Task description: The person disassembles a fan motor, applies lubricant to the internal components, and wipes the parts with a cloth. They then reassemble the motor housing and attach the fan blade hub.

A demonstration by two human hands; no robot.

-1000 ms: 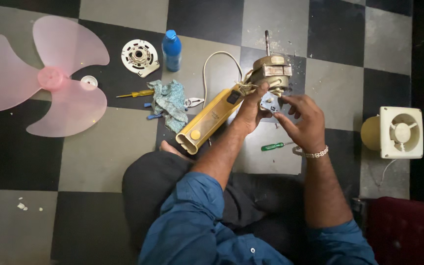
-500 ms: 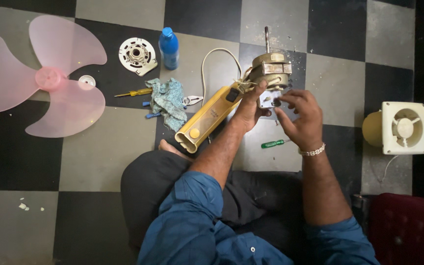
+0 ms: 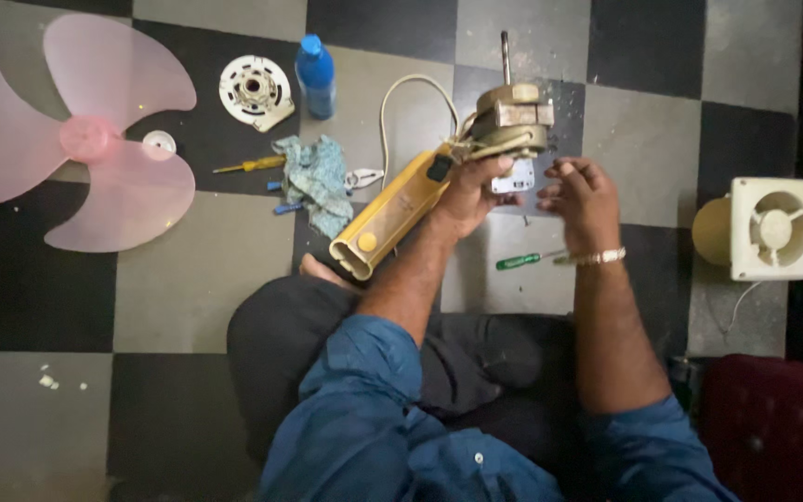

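Both hands work at a fan motor (image 3: 510,116) on the checkered floor (image 3: 188,279). Going left to right from that motor: far left lies a pink blade (image 3: 76,139) with 3 lobes, then a white round cover (image 3: 253,90), a blue bottle (image 3: 315,74), a yellow screwdriver (image 3: 251,165) and a crumpled rag (image 3: 318,177). Just left of the motor runs its yellow neck (image 3: 392,214), joined to it. The left hand (image 3: 471,195) is closed around the joint below the motor, thumb by a small white part (image 3: 513,177). The right hand (image 3: 573,200), just right of the motor, has drawn back from that part since 0.5 s ago; its fingers are loosely curled and seem empty. That suggests the fiddling there has paused. A green screwdriver (image 3: 522,261) lies below the motor, a small beige fan (image 3: 764,228) far right.
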